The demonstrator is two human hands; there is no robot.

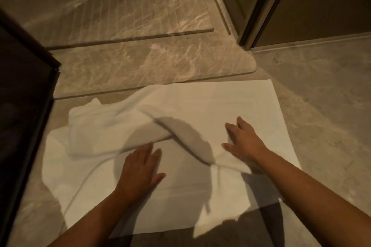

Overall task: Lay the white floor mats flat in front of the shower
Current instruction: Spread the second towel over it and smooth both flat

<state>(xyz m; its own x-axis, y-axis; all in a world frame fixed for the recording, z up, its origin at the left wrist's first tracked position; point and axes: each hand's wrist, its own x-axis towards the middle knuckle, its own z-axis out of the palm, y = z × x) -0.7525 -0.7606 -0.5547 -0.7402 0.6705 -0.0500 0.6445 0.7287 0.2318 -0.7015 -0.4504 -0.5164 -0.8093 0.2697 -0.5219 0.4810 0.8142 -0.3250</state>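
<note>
At the left edge of the frame a dark panel (24,106) is seen standing on the marble floor (331,106). Just right of it, in the lower left, a white lower mat (80,186) is spread nearly flat, though its left border looks slightly rippled. The left hand (140,166) is laid on this mat at lower centre, palm down, with the fingers straight and close together, so the cloth is pressed rather than gripped. Just above that hand a bunched fold (110,126) is heaped across the middle left; it is judged to be the left part of a second, upper mat (200,102) that has not yet been drawn out. Towards the right of centre that upper mat is already smoothed, its far edge lying just beside the raised marble step (140,66) taken to be the shower threshold. The right hand (243,142) is rested on this flat part with fingers and thumb spread wide, nothing being pinched. In the upper right a door frame (261,6) is seen. The task is judged about half done: the mats are placed in front of the shower, but the fold remains to be opened and the overlap sorted.
</note>
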